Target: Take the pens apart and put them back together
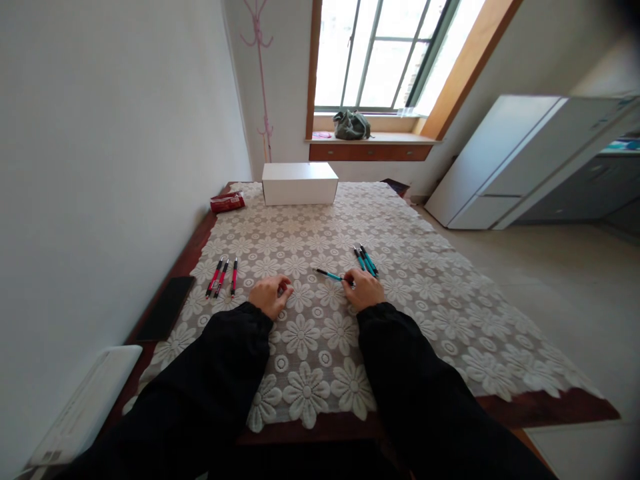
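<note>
lace-covered table (400,240), white box (299,183), bright window (380,53)

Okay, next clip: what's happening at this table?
A person in black sleeves sits at a table covered with a lace tablecloth. The right hand holds one teal pen by its end, the pen lying across the cloth. The left hand rests loosely curled on the cloth, holding nothing visible. Three red pens lie to the left, a few more teal pens just beyond the right hand. A white box sits at the far end.
</note>
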Tool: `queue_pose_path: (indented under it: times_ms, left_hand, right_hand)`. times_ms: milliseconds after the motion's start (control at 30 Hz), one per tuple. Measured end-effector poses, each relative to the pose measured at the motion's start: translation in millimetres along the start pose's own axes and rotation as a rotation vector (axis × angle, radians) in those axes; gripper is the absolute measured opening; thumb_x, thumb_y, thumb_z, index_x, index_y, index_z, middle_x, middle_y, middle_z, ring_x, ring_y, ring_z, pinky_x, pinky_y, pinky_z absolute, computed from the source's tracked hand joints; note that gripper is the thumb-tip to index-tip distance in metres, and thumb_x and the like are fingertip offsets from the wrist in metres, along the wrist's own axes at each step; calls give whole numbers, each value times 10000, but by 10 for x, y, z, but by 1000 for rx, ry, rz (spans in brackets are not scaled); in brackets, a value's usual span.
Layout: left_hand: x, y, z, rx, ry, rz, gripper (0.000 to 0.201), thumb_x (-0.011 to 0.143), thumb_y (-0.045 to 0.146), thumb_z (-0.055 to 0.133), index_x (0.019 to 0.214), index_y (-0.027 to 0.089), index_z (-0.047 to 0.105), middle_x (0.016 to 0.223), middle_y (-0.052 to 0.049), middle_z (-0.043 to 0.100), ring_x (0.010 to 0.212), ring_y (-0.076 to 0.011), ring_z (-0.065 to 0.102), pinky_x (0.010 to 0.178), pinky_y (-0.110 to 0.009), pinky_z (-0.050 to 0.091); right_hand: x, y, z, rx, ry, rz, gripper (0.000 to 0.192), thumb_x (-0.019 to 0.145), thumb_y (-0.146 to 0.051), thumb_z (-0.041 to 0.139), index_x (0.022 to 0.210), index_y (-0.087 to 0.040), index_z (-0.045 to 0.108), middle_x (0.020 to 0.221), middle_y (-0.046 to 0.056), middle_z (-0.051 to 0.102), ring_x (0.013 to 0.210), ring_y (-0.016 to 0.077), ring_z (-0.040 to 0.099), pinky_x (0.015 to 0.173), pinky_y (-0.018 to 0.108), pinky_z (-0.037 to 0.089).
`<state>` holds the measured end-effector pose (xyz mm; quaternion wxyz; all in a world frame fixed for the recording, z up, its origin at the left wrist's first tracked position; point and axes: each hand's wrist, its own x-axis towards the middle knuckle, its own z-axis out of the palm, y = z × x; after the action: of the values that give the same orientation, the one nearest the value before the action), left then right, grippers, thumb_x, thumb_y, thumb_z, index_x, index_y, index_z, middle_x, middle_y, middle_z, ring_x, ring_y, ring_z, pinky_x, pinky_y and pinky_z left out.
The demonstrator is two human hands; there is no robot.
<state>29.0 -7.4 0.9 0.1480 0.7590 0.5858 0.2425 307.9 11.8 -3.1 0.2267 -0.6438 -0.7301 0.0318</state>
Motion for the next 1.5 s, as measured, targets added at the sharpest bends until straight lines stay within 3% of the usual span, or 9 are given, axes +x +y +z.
queue_pose_path:
  times_ms: [167,433,567,700,833,1067,1233,1333,1500]
  left_hand:
    - [2,-11,-26,49,-24,-5,192,865,380,588,959,228,659,904,-30,707,916,-205,626,817,-318,451]
    - [63,-121,-230,216,43,-100,191,873,379,558,920,226,663,889,-40,696,945,-224,606,825,-319,428]
    - [128,-310,-474,323,116,-246,201,876,390,538,889,215,635,921,-60,687,955,-236,603,802,-321,420]
    - [151,-562,-688,418,62,-460,273,859,472,543,923,213,602,969,-91,676,973,-280,603,769,-355,432]
    - [132,-669,-733,445,41,-488,268,833,442,586,952,202,579,945,-119,671,980,-309,603,759,-365,439]
    - [127,-512,-574,403,45,-357,175,885,341,514,986,209,567,895,-90,667,892,-239,625,731,-307,442]
    - [108,-321,-428,362,-65,-266,289,903,419,500,1089,207,562,895,-78,673,827,-210,639,711,-279,445]
    - [88,-267,-345,288,-82,-160,283,933,336,437,1158,232,574,967,-80,675,896,-214,639,742,-290,453]
    - [77,-326,-307,225,-55,-14,228,872,233,496,1013,245,675,1039,-66,657,1042,-231,570,883,-325,449]
  right_hand:
    - [60,201,-116,-178,42,194,119,845,-320,595,853,-211,642,880,61,677,833,213,596,691,295,366]
    - [97,301,-145,-248,-4,320,176,854,-365,590,819,-201,645,870,69,683,838,213,614,676,285,357]
    - [106,306,-145,-253,-23,347,195,859,-382,585,827,-200,645,870,72,685,832,211,621,663,280,358]
    - [108,313,-140,-262,-33,362,202,864,-396,587,836,-204,642,863,68,687,827,211,628,662,279,361]
    - [99,329,-132,-261,-25,347,213,866,-402,582,824,-200,634,834,68,682,797,210,630,655,283,358]
    - [74,244,-127,-118,111,135,219,882,-412,556,868,-200,610,854,62,665,773,203,604,677,289,375]
    - [14,11,-31,89,-77,-174,210,905,-383,518,860,-207,622,733,12,627,694,151,572,655,246,384]
    - [-33,-101,27,132,-219,-315,188,913,-351,513,897,-211,637,750,3,644,688,136,571,662,233,392]
    - [-65,-151,46,130,-271,-392,184,926,-332,518,921,-207,652,773,5,666,695,130,587,673,228,400]
